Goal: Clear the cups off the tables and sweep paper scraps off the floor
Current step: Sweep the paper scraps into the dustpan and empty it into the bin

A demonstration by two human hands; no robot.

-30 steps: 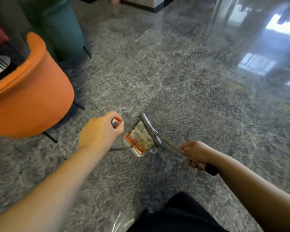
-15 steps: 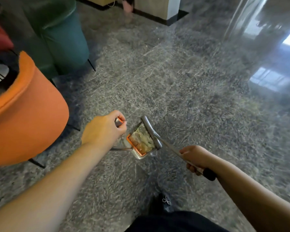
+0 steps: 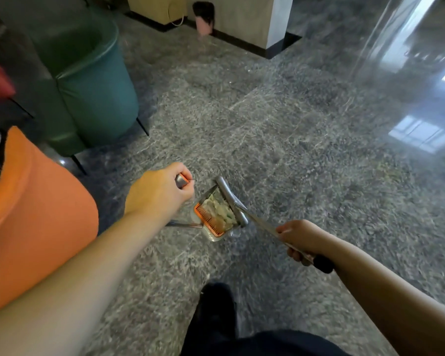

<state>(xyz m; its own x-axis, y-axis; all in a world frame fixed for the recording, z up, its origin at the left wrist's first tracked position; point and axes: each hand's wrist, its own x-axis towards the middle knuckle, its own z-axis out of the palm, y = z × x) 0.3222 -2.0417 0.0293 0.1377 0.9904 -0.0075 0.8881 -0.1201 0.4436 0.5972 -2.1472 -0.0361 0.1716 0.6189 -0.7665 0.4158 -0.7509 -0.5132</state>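
Observation:
My left hand [image 3: 157, 194] grips the top of the dustpan handle [image 3: 181, 180], fingers curled round it. The dustpan [image 3: 211, 222], with an orange comb edge, hangs below the hand above the grey floor and holds pale paper scraps [image 3: 220, 208]. My right hand [image 3: 302, 238] grips the metal broom handle [image 3: 262, 223], whose black end cap [image 3: 323, 263] sticks out behind my wrist. The grey broom head [image 3: 230, 200] lies across the far side of the dustpan's mouth. No cups or loose scraps show on the floor.
An orange armchair [image 3: 31, 222] stands close at the left, a teal armchair [image 3: 93, 86] behind it. A pillar base [image 3: 242, 24] with a pink bin [image 3: 203, 21] is at the far middle. A glass wall runs along the right. My black shoe [image 3: 216, 312] is below the dustpan.
I have walked forward: the orange chair slid down and left, the teal chair and pillar came into fuller view. Both hands keep the same hold on dustpan and broom.

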